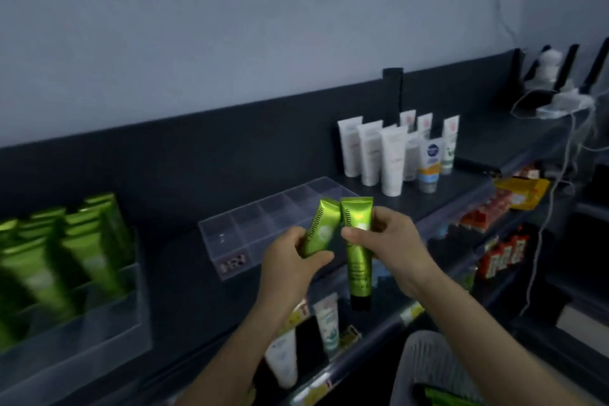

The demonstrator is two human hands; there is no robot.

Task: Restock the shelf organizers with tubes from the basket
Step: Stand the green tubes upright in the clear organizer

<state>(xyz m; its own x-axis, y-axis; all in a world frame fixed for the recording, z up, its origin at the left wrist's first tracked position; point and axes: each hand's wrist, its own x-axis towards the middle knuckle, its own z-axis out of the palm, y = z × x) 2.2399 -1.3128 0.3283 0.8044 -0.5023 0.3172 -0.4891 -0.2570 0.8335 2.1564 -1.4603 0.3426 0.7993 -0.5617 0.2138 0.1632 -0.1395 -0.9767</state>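
Gripping tilted green tube in left hand, fingers curled round its lower half. Pinching upright green tube mid-body in right hand, black cap down. Crimped ends up, nearly touching, in front of clear divided tray on dark shelf. Far left, glossy green tubes packed in clear bin. Another green tube down in white slotted basket.
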